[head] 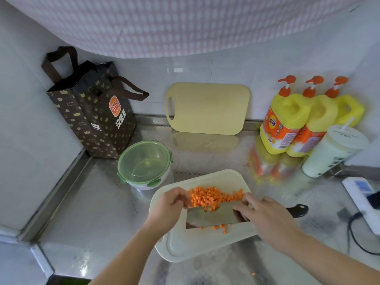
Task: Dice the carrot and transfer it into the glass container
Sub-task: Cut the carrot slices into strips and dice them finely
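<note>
The diced carrot (209, 197) lies in a heap on the white cutting board (185, 247), and some cubes sit on the wide blade of the knife (209, 218), which lies nearly flat. The right hand (267, 217) grips the knife where blade meets handle. The left hand (166, 210) has bent fingers at the heap's left edge; whether they pinch anything is unclear. The glass container (144, 165) stands near the board on the steel counter (92, 202), its green lid (144, 159) on.

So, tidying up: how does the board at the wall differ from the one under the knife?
The yellow board stands leaning on the wall, bare, with a handle hole; the cream board lies flat, carrying diced carrot and the cleaver. Both are rounded rectangles.
</note>
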{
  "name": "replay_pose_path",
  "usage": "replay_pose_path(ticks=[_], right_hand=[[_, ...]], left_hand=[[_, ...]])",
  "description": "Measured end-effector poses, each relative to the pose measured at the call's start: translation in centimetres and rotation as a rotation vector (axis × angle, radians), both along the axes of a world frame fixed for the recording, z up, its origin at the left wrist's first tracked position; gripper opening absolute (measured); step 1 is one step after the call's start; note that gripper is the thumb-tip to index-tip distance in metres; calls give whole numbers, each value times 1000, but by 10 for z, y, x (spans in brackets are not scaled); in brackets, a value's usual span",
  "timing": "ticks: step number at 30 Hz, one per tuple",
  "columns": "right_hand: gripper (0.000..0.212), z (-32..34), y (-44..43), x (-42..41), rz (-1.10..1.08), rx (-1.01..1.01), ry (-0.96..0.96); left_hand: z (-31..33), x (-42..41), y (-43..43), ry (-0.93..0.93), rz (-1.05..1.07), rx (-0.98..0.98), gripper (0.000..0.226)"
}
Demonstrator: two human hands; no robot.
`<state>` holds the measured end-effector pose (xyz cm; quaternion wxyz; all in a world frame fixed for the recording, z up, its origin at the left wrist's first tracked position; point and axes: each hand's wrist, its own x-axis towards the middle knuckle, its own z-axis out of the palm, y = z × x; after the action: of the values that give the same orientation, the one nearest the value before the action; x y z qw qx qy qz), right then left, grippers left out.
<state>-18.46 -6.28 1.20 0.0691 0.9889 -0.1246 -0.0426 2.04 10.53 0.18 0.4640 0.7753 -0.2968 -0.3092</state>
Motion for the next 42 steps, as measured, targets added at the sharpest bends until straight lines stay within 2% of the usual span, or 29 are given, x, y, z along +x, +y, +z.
replay_pose_path(ticks=[2, 5, 8, 13, 18, 24, 28, 30, 33, 36, 40, 42], right_hand=[[71, 2, -2, 0, 39, -4, -4], [67, 3, -3, 0, 53, -33, -30], [68, 3, -6, -2, 74, -86, -35], [57, 0, -12, -9, 128, -102, -9], [55, -8, -13, -8, 155, -69, -13], [56, -13, -13, -5, 151, -54, -51], [57, -10, -11, -3, 144, -40, -81], [57, -9, -10, -2, 136, -52, -84], [58, -12, -11, -2, 118, -48, -94], [61, -11, -11, -2, 94, -34, -107], [62, -8, -12, -5, 51, -17, -111], [60, -4, -12, -6, -11, 44, -101]], left_hand=[[0, -10, -8, 55, -137, 67, 44], [-7, -25, -21, 85, -228, 140, 43], [-19, -31, -33, 67, -191, 143, 43], [-28, -29, -42, 98, -62, 103, 44], [-32, -37, -45, 90, -174, 114, 42], [-26, -33, -40, 10, -57, 64, 48], [-17, -42, -30, -243, -335, 82, 51], [-21, -39, -27, -359, -398, 147, 55], [-22, -34, -24, -420, -372, 197, 56], [-17, -36, -23, -401, -358, 110, 38], [-19, -26, -24, -322, -119, 81, 14], [-20, -22, -25, -319, -113, 94, 21]])
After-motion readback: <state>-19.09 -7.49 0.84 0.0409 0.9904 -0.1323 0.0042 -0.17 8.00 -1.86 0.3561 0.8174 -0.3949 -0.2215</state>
